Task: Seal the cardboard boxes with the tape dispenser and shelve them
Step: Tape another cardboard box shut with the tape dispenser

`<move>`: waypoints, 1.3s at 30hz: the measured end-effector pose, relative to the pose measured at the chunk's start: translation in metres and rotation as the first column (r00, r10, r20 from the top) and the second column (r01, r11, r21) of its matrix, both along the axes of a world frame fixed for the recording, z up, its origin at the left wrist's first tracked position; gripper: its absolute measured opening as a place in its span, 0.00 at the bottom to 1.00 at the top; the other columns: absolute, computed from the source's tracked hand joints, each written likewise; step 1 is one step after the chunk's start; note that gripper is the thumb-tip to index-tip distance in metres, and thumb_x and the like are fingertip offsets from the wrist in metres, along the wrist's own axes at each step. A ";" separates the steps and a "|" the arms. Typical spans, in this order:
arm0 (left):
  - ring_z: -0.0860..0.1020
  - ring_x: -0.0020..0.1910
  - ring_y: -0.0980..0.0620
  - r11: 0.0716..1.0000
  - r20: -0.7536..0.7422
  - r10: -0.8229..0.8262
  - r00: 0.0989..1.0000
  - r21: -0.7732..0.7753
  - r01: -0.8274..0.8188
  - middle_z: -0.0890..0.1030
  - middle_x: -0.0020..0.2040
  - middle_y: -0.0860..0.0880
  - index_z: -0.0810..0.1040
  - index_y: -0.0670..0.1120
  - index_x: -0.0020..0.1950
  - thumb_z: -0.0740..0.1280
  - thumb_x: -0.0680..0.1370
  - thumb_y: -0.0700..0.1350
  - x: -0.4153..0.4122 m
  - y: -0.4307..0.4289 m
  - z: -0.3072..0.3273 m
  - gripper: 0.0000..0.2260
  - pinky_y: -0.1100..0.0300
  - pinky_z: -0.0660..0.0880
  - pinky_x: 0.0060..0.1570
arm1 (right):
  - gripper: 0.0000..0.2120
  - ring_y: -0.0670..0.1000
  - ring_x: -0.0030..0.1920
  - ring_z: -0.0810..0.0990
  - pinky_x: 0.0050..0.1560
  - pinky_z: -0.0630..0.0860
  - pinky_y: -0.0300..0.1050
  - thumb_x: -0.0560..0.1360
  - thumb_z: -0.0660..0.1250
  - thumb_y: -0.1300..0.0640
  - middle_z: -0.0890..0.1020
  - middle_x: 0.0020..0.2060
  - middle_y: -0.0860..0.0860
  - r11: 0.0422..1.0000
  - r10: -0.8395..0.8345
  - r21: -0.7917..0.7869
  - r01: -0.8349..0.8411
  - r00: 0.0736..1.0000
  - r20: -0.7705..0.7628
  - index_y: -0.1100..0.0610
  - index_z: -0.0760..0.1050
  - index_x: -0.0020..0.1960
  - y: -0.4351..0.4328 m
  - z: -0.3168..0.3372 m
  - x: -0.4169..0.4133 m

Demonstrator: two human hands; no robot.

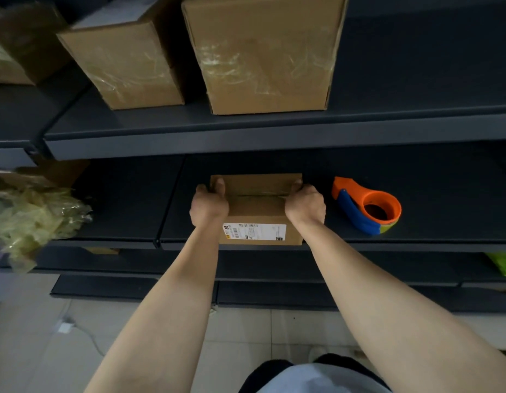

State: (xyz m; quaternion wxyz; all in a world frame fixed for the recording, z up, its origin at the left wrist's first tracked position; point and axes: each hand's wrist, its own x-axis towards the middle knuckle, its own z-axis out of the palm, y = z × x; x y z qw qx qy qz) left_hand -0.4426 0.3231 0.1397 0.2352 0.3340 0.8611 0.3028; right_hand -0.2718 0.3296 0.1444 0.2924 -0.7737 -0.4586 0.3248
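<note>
Small cardboard box (260, 214) is sitting on the middle shelf (416, 165), right up at its front edge, with the near face hanging about flush with the lip. White shipping label (254, 231) is on that near face. Top flaps are down and there's a strip of clear tape running across the seam, looks kinda wrinkly.

Both hands are on it. Left hand (208, 207) is wrapped around the box's left side, thumb up on the top surface, fingers curled round the side, so that grip is closed on the box. Right hand (305, 205) does the same thing on the right side, knuckles bent, clamped on the box's top right edge.

Tape dispenser (365, 207), orange and blue, is lying on the same shelf just to the right of the box, near the front edge, not touching the box or the right hand.

Upper shelf (274, 129) has two bigger taped cardboard boxes (263, 55) side by side, set towards its front edge. Over at the left end of the middle shelf there's a crumpled wad of yellowish clear plastic (33, 219) spilling over the front edge.
</note>
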 end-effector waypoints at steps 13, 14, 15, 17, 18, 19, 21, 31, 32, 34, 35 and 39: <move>0.75 0.30 0.51 0.996 0.125 0.068 0.990 0.042 -0.074 0.77 0.33 0.49 0.73 0.46 0.37 0.55 0.77 0.66 -0.009 -0.003 0.000 0.25 0.59 0.64 0.26 | 0.25 0.51 0.39 0.77 0.37 0.72 0.45 0.81 0.52 0.41 0.78 0.47 0.54 0.996 0.054 -0.061 -0.066 0.984 -0.171 0.60 0.72 0.61 0.005 -0.001 0.008; 0.75 0.29 0.51 0.996 0.127 0.072 0.989 0.042 -0.078 0.77 0.32 0.49 0.73 0.46 0.38 0.54 0.77 0.67 -0.009 -0.003 0.000 0.26 0.59 0.64 0.26 | 0.26 0.51 0.39 0.77 0.37 0.72 0.45 0.81 0.51 0.41 0.77 0.48 0.54 0.995 0.048 -0.071 -0.063 0.979 -0.199 0.60 0.70 0.65 0.004 0.000 0.009; 0.75 0.29 0.51 0.996 0.129 0.073 0.989 0.039 -0.079 0.77 0.33 0.49 0.72 0.45 0.39 0.52 0.77 0.67 -0.009 -0.003 0.000 0.26 0.60 0.64 0.26 | 0.27 0.51 0.39 0.77 0.36 0.71 0.44 0.81 0.51 0.40 0.77 0.49 0.55 0.994 0.044 -0.085 -0.065 0.972 -0.231 0.60 0.69 0.66 0.003 0.000 0.010; 0.74 0.28 0.51 0.996 0.132 0.080 0.988 0.034 -0.085 0.76 0.32 0.48 0.72 0.45 0.40 0.51 0.78 0.67 -0.008 -0.004 0.002 0.27 0.60 0.64 0.25 | 0.29 0.49 0.37 0.76 0.31 0.68 0.42 0.79 0.53 0.38 0.78 0.48 0.54 0.992 0.036 -0.110 -0.069 0.961 -0.275 0.60 0.68 0.66 0.002 -0.001 0.013; 0.73 0.27 0.51 0.994 0.142 0.094 0.985 0.036 -0.100 0.76 0.32 0.48 0.71 0.45 0.39 0.51 0.79 0.65 -0.007 -0.003 0.001 0.26 0.60 0.64 0.25 | 0.29 0.48 0.35 0.75 0.29 0.67 0.41 0.78 0.56 0.37 0.77 0.44 0.52 0.990 0.045 -0.115 -0.080 0.959 -0.279 0.59 0.68 0.66 0.001 -0.001 0.013; 0.73 0.27 0.51 0.992 0.161 0.113 0.981 0.042 -0.121 0.75 0.31 0.48 0.71 0.45 0.38 0.51 0.79 0.63 -0.007 -0.003 0.001 0.24 0.59 0.65 0.25 | 0.27 0.47 0.34 0.75 0.28 0.66 0.41 0.78 0.57 0.37 0.76 0.40 0.50 0.989 0.058 -0.116 -0.092 0.960 -0.273 0.58 0.69 0.64 0.000 0.000 0.013; 0.72 0.26 0.51 0.988 0.189 0.132 0.973 0.050 -0.144 0.74 0.31 0.48 0.69 0.46 0.36 0.53 0.80 0.61 -0.010 -0.003 0.003 0.22 0.60 0.66 0.25 | 0.22 0.47 0.33 0.75 0.28 0.68 0.40 0.79 0.56 0.38 0.75 0.37 0.50 0.989 0.066 -0.112 -0.097 0.966 -0.250 0.57 0.71 0.56 0.000 0.000 0.011; 0.79 0.40 0.46 0.987 0.444 0.126 0.887 0.037 -0.159 0.77 0.38 0.46 0.71 0.44 0.42 0.58 0.78 0.63 -0.013 -0.009 0.006 0.21 0.53 0.76 0.44 | 0.26 0.47 0.33 0.72 0.30 0.67 0.41 0.81 0.50 0.41 0.71 0.36 0.50 0.987 0.006 -0.149 -0.053 0.954 -0.299 0.61 0.68 0.66 -0.002 0.009 0.008; 0.80 0.43 0.45 0.989 0.471 0.118 0.874 0.029 -0.148 0.78 0.40 0.46 0.72 0.45 0.43 0.58 0.77 0.63 -0.013 -0.011 0.007 0.21 0.52 0.77 0.48 | 0.26 0.47 0.33 0.71 0.31 0.68 0.41 0.81 0.50 0.41 0.70 0.36 0.49 0.986 -0.005 -0.157 -0.046 0.950 -0.314 0.61 0.68 0.67 -0.002 0.010 0.008; 0.80 0.47 0.44 0.991 0.486 0.096 0.869 0.036 -0.129 0.80 0.46 0.45 0.73 0.44 0.50 0.59 0.77 0.64 -0.012 -0.015 0.005 0.23 0.50 0.78 0.52 | 0.27 0.47 0.33 0.71 0.34 0.70 0.42 0.81 0.51 0.41 0.70 0.35 0.50 0.984 -0.029 -0.177 -0.033 0.941 -0.337 0.61 0.67 0.68 -0.003 0.011 0.008; 0.80 0.48 0.44 0.990 0.481 0.086 0.873 0.057 -0.129 0.80 0.49 0.45 0.72 0.44 0.55 0.60 0.76 0.64 -0.011 -0.017 0.004 0.23 0.50 0.78 0.52 | 0.27 0.47 0.33 0.72 0.36 0.71 0.43 0.81 0.51 0.41 0.71 0.36 0.50 0.982 -0.042 -0.188 -0.025 0.937 -0.346 0.61 0.66 0.68 -0.004 0.012 0.007; 0.80 0.46 0.44 0.977 0.515 0.062 0.855 0.142 -0.156 0.80 0.49 0.45 0.71 0.47 0.56 0.68 0.73 0.61 -0.008 -0.025 0.002 0.22 0.48 0.78 0.51 | 0.27 0.48 0.37 0.76 0.34 0.70 0.42 0.81 0.52 0.40 0.72 0.35 0.50 0.980 -0.066 -0.197 -0.006 0.932 -0.358 0.60 0.66 0.67 -0.010 0.012 0.006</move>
